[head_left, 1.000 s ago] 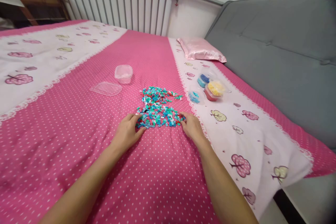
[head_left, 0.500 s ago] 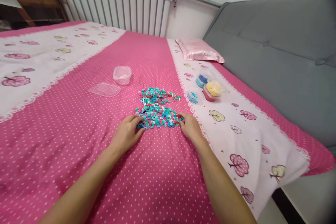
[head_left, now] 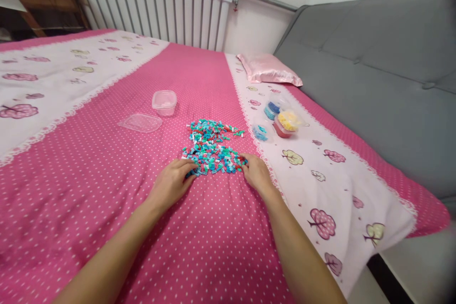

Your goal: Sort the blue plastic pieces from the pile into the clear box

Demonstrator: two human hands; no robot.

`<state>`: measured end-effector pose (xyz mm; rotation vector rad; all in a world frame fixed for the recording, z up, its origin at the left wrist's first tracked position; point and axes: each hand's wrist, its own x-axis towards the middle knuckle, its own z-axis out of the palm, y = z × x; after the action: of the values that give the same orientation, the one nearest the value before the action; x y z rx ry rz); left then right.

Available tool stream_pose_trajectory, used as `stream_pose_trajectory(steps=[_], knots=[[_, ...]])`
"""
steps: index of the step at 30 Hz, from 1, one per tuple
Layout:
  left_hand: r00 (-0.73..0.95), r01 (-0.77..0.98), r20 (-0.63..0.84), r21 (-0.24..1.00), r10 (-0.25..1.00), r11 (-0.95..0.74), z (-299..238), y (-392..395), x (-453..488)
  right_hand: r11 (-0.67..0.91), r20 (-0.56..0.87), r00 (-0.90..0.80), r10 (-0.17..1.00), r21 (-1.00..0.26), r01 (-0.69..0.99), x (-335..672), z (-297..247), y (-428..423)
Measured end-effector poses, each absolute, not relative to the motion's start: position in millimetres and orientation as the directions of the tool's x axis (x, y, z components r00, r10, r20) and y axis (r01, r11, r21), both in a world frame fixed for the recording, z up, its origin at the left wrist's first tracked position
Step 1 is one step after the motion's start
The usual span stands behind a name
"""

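Note:
A loose heap of small plastic bricks (head_left: 213,149), mostly teal, green, blue, white and red, lies on the pink dotted bedspread (head_left: 210,228). At the heap's near left edge rests my left hand (head_left: 174,178), its fingers curved over the outer bricks and its thumb apart from them; I see nothing held in it. My right hand (head_left: 257,172) is at the right edge, thumb and forefinger closed in among red and blue bricks. What lies between those fingertips is too small to make out.
Beyond the heap to the left are a clear plastic tub (head_left: 164,102) and a clear lid (head_left: 140,122). Several small tubs with yellow (head_left: 289,120), red and blue pieces stand to the right. A pink pillow (head_left: 269,70) lies near the grey headboard (head_left: 363,47).
My left fingers have drawn slightly closer to the thumb at the heap's edge. The right hand has barely moved. The whole view has shifted slightly.

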<state>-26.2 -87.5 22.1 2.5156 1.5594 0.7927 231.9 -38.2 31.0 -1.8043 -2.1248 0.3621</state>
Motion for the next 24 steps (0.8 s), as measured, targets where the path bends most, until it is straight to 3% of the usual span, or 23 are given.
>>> stream_pose_trajectory(steps=[18,24], knots=[[0.324,0.809,0.37,0.369,0.871,-0.458,26.0,-88.4,-24.2,0.173,0.081,-0.154,0.985,-0.377,0.91,231.5,31.4,-39.3],[0.336,0.827,0.372,0.323,0.865,-0.46,24.4,-88.5,-24.8,0.167,0.08,-0.148,0.986,-0.385,0.907,231.3,31.9,-39.3]])
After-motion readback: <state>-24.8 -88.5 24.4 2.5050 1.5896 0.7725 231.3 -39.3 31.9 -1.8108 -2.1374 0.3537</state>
